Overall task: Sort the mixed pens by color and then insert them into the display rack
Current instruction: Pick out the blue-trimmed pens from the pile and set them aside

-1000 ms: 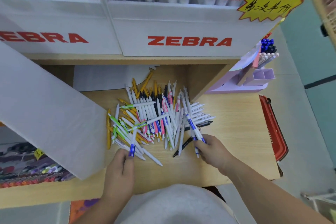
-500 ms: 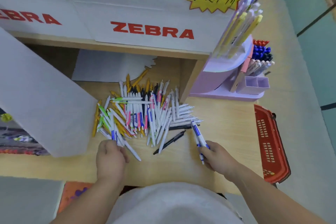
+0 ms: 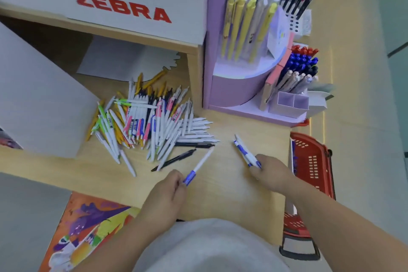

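Clearly the blue group is being gathered. The left hand point(image 3: 164, 196) pinches one white plastic pen with a blue grip point(image 3: 198, 166) by its grip end. Its barrel slants up toward the loose pile of mixed white, yellow, pink, green and black pens point(image 3: 154, 121) on the pale wooden tabletop point(image 3: 220, 194). Right of the pile, the right hand point(image 3: 271, 174) is curled round a small bundle of matching blue-and-white pens point(image 3: 245, 152), probably so that like colours collect in one fist before racking. The lilac cardboard display rack point(image 3: 231, 86) stands just beyond the pile's right edge. Two slim black pens point(image 3: 176, 159) lie at the pile's near edge. I judge the single pen is meant to join the bundle next.
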Motion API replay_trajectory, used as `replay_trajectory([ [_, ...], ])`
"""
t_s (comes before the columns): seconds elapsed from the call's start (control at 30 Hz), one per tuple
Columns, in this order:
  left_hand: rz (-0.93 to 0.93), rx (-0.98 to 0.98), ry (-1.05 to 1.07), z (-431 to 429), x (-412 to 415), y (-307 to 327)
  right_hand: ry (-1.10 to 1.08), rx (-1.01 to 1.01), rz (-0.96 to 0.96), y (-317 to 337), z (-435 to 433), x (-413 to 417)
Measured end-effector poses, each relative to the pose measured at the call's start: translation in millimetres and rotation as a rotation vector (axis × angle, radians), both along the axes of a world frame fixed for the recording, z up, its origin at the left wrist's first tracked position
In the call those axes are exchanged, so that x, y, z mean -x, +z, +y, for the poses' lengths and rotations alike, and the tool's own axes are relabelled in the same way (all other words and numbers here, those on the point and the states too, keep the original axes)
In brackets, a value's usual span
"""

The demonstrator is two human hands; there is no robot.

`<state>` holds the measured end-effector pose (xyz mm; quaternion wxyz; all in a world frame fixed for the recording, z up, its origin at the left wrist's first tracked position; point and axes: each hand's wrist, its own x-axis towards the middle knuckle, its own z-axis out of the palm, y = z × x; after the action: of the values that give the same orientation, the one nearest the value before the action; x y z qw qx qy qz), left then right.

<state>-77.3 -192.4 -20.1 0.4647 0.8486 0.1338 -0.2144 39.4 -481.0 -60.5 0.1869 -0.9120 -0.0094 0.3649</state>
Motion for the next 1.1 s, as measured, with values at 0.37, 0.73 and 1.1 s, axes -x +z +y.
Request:
replay_trajectory([
  [0.37, 0.162, -0.282, -0.296, -36, -67, -35, 0.020, 0.086, -0.299, -13, -19, -38],
  [0.73, 0.516, 0.234, 0.367, -101, -125, -43, -0.075, -0.048, -0.390, -25, -45, -30],
  [1.1, 0.536, 0.594, 0.758, -134, -174, -40, -0.284, -0.134, -0.436, -20, -37, -68],
])
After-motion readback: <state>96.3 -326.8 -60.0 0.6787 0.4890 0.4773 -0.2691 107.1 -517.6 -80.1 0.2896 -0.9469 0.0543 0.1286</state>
